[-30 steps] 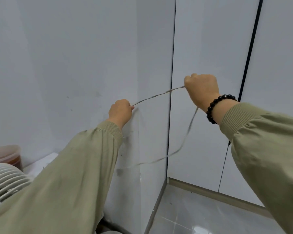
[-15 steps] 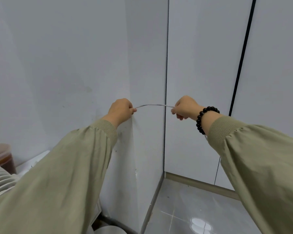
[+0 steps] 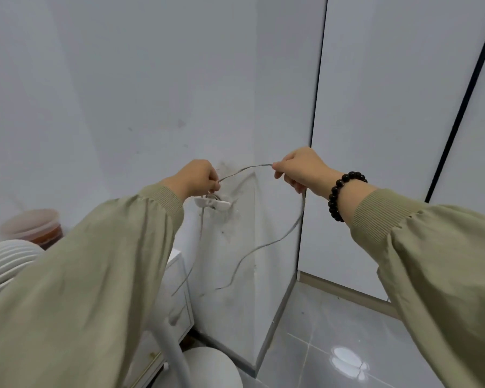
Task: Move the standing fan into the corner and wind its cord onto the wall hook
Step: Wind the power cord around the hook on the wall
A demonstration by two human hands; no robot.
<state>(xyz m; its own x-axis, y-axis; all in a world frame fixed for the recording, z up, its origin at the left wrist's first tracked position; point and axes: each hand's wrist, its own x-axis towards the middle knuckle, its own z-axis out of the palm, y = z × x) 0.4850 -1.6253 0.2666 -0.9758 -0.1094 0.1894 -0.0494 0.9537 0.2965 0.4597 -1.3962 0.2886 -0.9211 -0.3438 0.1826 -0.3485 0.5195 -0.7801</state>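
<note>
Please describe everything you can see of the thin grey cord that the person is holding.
The thin grey cord looks like flexible plastic-coated wire. The left hand pinches it just above the white wall hook; it arcs slackly to the right hand, which grips it too. From there it hangs in a loose curve down along the wall corner. Another strand drops below the hook. Whether it is already looped on the hook is unclear.

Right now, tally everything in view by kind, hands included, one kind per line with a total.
Hands: 2, left hand and right hand
Cord: 1, cord held by both
Wall hook: 1, wall hook
Fan: 1, fan
Bead bracelet: 1, bracelet
Lidded tub: 1, tub
Total: 7
</note>
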